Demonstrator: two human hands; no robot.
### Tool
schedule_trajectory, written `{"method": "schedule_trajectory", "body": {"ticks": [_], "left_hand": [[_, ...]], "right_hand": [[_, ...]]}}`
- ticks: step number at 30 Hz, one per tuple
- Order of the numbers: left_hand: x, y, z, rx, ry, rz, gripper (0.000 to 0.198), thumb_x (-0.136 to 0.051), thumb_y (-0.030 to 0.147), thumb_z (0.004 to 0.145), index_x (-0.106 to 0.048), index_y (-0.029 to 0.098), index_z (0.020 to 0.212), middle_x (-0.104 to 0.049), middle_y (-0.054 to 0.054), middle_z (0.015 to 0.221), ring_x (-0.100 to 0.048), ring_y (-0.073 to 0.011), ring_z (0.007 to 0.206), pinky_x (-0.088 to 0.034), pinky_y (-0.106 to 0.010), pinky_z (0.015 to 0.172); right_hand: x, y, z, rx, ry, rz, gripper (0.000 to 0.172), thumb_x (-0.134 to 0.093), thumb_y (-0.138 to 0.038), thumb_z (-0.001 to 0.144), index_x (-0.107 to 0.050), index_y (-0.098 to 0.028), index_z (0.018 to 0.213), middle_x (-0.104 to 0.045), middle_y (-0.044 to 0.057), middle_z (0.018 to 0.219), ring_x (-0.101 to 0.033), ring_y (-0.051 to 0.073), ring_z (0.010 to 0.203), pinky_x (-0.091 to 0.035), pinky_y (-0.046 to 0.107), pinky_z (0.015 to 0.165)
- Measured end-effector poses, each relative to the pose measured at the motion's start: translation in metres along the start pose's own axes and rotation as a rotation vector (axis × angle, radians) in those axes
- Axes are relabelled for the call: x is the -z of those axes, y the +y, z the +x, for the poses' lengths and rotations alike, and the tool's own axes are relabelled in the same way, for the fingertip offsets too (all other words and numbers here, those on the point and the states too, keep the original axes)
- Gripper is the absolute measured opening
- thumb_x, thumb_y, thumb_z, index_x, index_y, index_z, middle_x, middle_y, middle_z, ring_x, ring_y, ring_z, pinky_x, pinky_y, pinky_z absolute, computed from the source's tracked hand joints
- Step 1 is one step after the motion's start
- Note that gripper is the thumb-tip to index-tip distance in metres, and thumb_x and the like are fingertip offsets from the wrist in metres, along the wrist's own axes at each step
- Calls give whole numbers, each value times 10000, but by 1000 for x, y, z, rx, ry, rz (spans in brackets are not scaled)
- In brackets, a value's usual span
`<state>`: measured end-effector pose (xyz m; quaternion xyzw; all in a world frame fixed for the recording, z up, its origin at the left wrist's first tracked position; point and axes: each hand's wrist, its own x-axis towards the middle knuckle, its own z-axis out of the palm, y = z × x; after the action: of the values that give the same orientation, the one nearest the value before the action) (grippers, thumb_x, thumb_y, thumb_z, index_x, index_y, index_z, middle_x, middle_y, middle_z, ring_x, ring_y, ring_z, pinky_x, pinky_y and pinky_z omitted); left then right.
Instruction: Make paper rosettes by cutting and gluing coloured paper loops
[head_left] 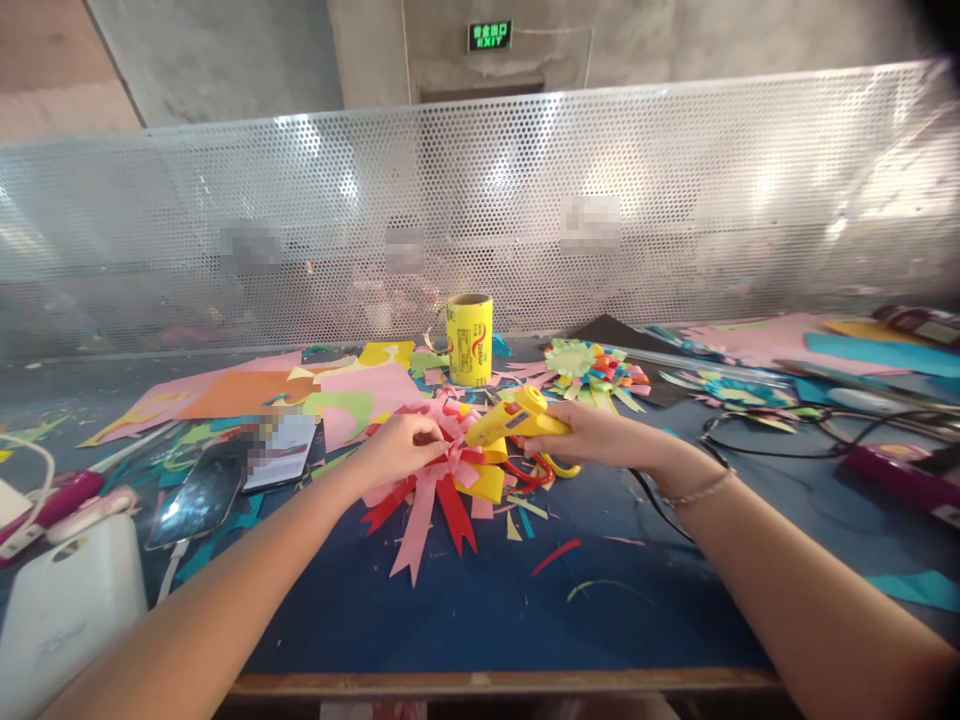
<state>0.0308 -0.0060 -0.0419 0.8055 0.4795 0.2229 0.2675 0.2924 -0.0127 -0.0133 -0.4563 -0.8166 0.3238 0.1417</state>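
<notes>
My right hand [592,432] grips a yellow glue gun [504,420], its nozzle pointing left and down at a paper rosette [420,525]. The rosette is made of pink, red and yellow paper strips, some with notched tails hanging towards me. At its upper middle, my left hand [397,447] has thumb and fingers pinched together on a pink strip. Where nozzle and paper meet is too small to make out. A black cable [664,510] trails below my right wrist. Right behind the rosette stands a yellow cardboard tube [470,340] with printing on it.
Two phones [206,490] and a white power bank [79,590] lie at the left. Other paper rosettes [592,370] sit at the back right, near a looped black cable [795,435]. Paper scraps litter the blue tabletop [510,625]. A perforated metal screen [480,220] borders the back.
</notes>
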Motion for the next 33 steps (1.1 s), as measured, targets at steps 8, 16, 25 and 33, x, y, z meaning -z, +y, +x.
{"method": "schedule_trajectory", "body": {"ticks": [8, 16, 25, 33], "left_hand": [[4, 4, -1, 12, -34, -15, 162, -522, 274, 731, -630, 155, 711, -663, -26, 738, -589, -147, 673, -432, -244, 601], [5, 6, -2, 14, -53, -10, 155, -511, 251, 718, -631, 153, 704, -664, -26, 745, -590, -143, 670, -443, -244, 609], [5, 7, -2, 32, -60, -36, 177, -518, 280, 730, -645, 159, 747, -664, -26, 759, -592, -151, 685, -448, -260, 630], [3, 3, 0, 31, -60, -45, 176, -528, 291, 730, -637, 154, 745, -659, -28, 756, -592, -152, 691, -440, -261, 625]], "right_hand": [[2, -1, -3, -20, 25, 88, 377, -558, -563, 703, -489, -191, 698, -411, -54, 500, -370, 65, 445, -264, 205, 410], [4, -3, -6, -30, -19, 133, 416, -570, -582, 685, -527, -173, 754, -413, -52, 529, -376, 65, 467, -275, 209, 423], [2, -3, -4, -10, -22, 97, 426, -553, -585, 697, -556, -166, 771, -382, -52, 540, -342, 61, 472, -255, 211, 426], [-1, 3, -1, 2, -24, 52, 452, -515, -611, 714, -559, -185, 858, -439, -31, 617, -370, 76, 520, -286, 209, 441]]}}
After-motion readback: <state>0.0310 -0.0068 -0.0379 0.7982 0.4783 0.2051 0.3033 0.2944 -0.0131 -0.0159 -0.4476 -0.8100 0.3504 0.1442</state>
